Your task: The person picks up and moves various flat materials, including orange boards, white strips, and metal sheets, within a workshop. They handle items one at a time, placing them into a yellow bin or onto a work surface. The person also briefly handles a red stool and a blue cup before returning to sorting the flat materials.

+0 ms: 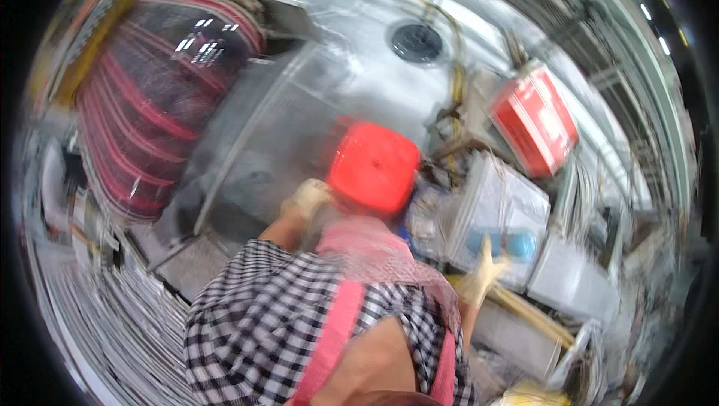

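Note:
My left hand (311,198), in a pale glove, is beside the left edge of a red plastic stool (374,166) with a rounded square top. Motion smears its fingers, and whether it touches the stool is not clear. Off to the right, my right hand (485,275) wears a pale glove too, its fingers apart and nothing in them. Just beyond those fingers lies a blue bottle-like object (517,244) on a white box (498,204); I cannot tell whether they touch.
A large dark bundle with red stripes, wrapped in clear plastic (168,99), stands at the left. A red and white box (533,121) is at the far right. A dark round object (416,43) sits on the grey floor (344,69). Stacked sheets (112,331) fill the lower left.

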`<state>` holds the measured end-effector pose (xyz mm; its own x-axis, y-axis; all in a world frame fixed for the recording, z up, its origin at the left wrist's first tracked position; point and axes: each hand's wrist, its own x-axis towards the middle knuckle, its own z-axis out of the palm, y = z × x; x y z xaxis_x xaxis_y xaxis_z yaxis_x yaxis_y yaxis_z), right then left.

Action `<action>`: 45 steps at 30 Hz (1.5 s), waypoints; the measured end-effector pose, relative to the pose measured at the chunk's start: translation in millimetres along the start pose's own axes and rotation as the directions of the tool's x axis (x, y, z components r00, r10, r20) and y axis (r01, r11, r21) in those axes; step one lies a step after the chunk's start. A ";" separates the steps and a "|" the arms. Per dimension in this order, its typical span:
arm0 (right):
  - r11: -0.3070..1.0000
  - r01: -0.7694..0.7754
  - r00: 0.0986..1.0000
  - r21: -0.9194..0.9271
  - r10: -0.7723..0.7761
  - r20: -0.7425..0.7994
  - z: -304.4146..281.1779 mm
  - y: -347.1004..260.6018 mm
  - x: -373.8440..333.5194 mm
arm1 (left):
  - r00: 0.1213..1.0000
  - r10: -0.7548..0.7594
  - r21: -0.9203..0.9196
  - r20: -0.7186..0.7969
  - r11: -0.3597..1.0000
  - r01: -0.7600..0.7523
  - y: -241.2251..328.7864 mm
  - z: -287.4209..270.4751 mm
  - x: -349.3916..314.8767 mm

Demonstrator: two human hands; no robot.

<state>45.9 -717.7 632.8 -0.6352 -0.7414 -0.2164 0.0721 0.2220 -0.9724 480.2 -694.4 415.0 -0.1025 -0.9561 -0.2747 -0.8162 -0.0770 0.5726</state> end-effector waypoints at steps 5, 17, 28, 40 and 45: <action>1.000 0.023 0.999 -0.017 -0.024 -0.046 15.4 -10.3 -3.4 | 0.927 -0.346 -0.864 0.143 0.414 0.288 14.4 -28.1 30.5; 0.929 0.307 0.894 -0.207 -0.356 -0.272 -22.0 14.5 3.7 | 0.975 -0.059 -0.788 0.215 0.580 0.209 -104.2 1.7 85.5; 0.934 0.296 0.875 -0.202 -0.350 -0.334 -74.1 6.8 -41.5 | 0.822 0.424 -0.873 0.380 0.458 0.167 262.3 -49.8 262.6; 0.957 0.188 0.944 -0.221 -0.238 -0.228 -100.8 -18.3 23.5 | 0.846 0.401 -0.545 0.351 0.822 -0.163 369.9 -0.1 422.9; 0.997 0.024 0.966 -0.072 -0.042 -0.257 -100.5 -25.7 35.0 | 0.925 0.287 -0.448 0.248 0.881 -0.153 391.1 -12.9 452.8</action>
<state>-55.5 -685.7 659.0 -0.8138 -0.5626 -0.1456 0.0008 0.2494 -0.9684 122.0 -1161.1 524.5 -0.4701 -0.8365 -0.2816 -0.4489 -0.0481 0.8923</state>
